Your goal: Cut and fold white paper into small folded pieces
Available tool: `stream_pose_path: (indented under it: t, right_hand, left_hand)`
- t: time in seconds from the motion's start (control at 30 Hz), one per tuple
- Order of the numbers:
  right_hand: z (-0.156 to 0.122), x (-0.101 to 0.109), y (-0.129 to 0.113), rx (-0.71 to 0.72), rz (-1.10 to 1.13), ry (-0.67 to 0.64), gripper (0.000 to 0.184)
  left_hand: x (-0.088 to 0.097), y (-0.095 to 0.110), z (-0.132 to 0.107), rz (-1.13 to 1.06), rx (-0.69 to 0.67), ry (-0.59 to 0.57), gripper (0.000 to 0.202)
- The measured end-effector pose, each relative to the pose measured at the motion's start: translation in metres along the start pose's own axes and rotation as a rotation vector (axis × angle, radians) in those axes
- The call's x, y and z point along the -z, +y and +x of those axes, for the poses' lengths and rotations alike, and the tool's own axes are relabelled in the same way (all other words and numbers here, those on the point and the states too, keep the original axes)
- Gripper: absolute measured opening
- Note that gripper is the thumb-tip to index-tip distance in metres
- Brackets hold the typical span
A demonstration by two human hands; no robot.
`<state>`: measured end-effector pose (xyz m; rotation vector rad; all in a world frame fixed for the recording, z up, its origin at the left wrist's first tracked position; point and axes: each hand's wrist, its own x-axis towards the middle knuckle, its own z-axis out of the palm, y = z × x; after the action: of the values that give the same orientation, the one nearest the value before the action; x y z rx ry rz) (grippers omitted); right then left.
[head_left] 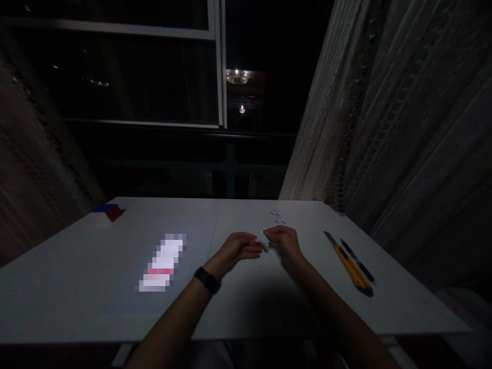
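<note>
Over the middle of a white table [77, 287], my left hand [236, 249] and my right hand [284, 244] meet with their fingers curled. Between the fingertips of both is a small white piece of paper [263, 241], pinched from each side. A dark watch sits on my left wrist. Two more small white scraps [277, 217] lie on the table just beyond the hands. The scene is dim.
A yellow utility knife [349, 264] with its blade out and a dark pen [358, 262] lie to the right of my right hand. A blurred white and red item [163, 262] lies to the left, a red and blue block [108, 210] at the far left corner. Curtains hang on both sides; a dark window is behind.
</note>
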<state>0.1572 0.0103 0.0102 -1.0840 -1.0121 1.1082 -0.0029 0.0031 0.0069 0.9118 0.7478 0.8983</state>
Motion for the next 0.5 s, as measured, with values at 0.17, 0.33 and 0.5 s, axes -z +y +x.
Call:
stream_pose_path:
  t: [0.17,0.33,0.5]
  right_hand:
    - [0.003,0.002,0.001,-0.047,-0.050,0.079,0.017]
    - [0.001,0.000,0.003,-0.038,-0.042,0.047,0.019]
    - [0.001,0.000,0.003,-0.009,-0.057,0.027,0.019]
  left_hand:
    - [-0.003,-0.005,-0.001,0.086,-0.052,-0.039,0.035]
    - [-0.007,-0.011,0.001,0.129,-0.111,0.005,0.035]
    - [-0.006,-0.010,0.002,0.133,-0.144,0.031,0.035]
